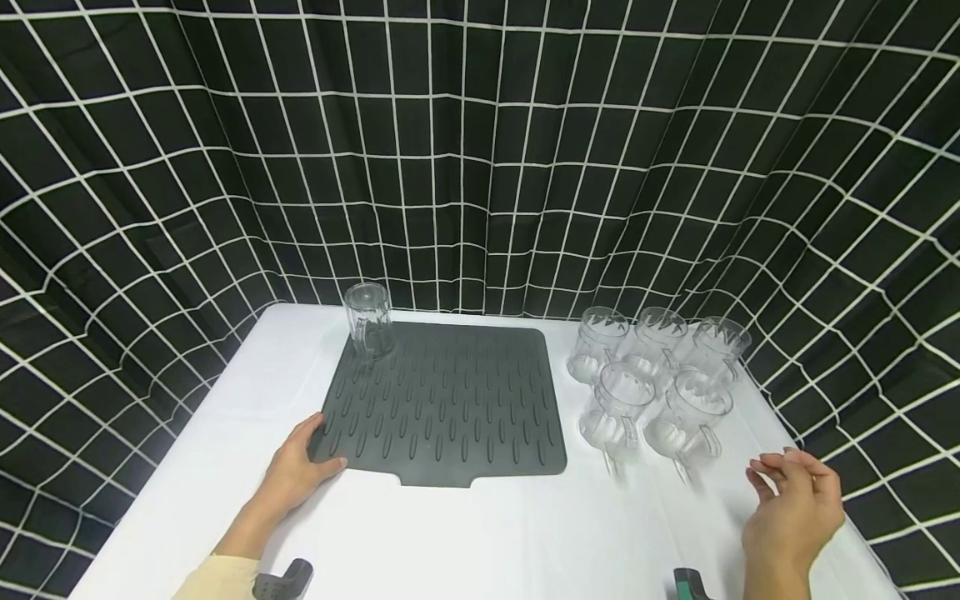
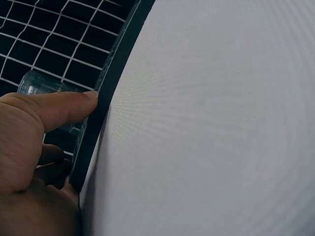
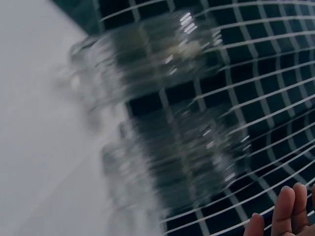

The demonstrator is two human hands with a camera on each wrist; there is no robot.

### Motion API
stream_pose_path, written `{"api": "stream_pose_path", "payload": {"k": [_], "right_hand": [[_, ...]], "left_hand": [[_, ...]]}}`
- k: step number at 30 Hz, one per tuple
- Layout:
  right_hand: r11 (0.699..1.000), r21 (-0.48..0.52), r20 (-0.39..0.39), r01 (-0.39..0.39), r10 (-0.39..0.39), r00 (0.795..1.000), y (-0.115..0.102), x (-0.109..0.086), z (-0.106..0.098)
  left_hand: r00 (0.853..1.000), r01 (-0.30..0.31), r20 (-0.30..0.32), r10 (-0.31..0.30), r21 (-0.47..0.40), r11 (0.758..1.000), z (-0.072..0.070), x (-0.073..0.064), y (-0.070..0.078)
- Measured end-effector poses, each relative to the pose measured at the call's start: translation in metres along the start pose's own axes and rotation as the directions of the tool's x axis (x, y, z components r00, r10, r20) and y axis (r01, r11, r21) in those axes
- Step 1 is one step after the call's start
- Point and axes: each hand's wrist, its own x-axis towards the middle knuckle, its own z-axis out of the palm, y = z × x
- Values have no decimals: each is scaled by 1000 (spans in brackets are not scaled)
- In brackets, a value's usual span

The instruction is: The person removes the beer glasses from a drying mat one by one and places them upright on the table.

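Observation:
My left hand (image 1: pixel 294 468) holds the near left corner of a dark grey drying mat (image 1: pixel 450 400), its thumb at the front edge and its fingers at the left side. In the left wrist view the thumb (image 2: pixel 69 105) lies against the mat's edge (image 2: pixel 106 93). A clear glass (image 1: pixel 370 325) stands on the mat's far left corner. My right hand (image 1: pixel 795 508) is at the right, its fingers loosely bent and holding nothing. Nearest to it is a clear mug (image 1: pixel 690 412) with a handle, the front right one of several. The right wrist view shows blurred mugs (image 3: pixel 147 59) beyond the fingertips.
The other clear mugs (image 1: pixel 618 400) stand close together in two rows to the right of the mat. A white cloth (image 1: pixel 525 533) covers the table. Black curtains (image 1: pixel 465 167) with a white grid rise behind the table and along its sides.

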Motion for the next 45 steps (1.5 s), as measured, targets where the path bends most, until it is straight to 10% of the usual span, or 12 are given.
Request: {"api": "stream_pose_path", "payload": {"k": [10,19,28,36,45], "right_hand": [[941,300,132,155,-202,970,-30,-44,34],[892,433,322,128,-286,902,-41,-79,63],[838,537,581,-95,-286,762,-26,-98,98],[921,377,774,-92,-259,578,-1,-112,131],[967,246,841,-65,-179,511,34,-121,159]], "left_hand": [[1000,-1,1,1,-3,1000,-3,0,-1],[1000,-10,2,10,-11,1000,-4,0,-1],[1000,-17,-5,17,-19,1000,-3,1,-3],[1000,-10,-13,10,-12,1000,-2,2,-3],[1000,-10,-12,9,-19,1000,-1,3,-4]]}}
